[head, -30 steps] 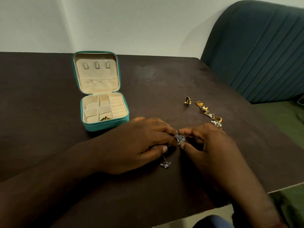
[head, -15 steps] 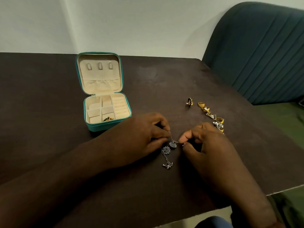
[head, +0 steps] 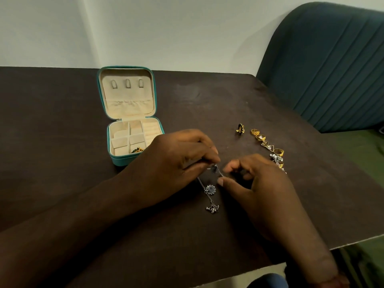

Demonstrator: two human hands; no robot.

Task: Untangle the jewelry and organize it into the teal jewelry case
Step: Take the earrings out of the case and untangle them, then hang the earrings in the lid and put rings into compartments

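Here, two hands work one silver chain (head: 210, 189) over a dark, matte, wood-grained table (head: 62, 142). The left hand (head: 176, 163) pinches the chain between curled thumb and forefinger; the right hand (head: 259, 183) pinches it just to the right, its other fingers curled. The fine-linked chain hangs from the fingertips to the tabletop and carries three charms: one at the fingertips, one round and flower-shaped, one clustered at the near end.

To the left, one square teal case (head: 116, 160) lies open, lined in cream fabric. Its lid bears three small loops and a gathered pocket; its tray holds square compartments and a ribbed section. One gold piece (head: 137, 150) sits in a near compartment.

To the right lie one dark-and-gold piece (head: 240, 128) and a row of gold rings (head: 267, 142), the row's near end hidden by the right hand. One ribbed teal chair (head: 332, 69) stands far right.
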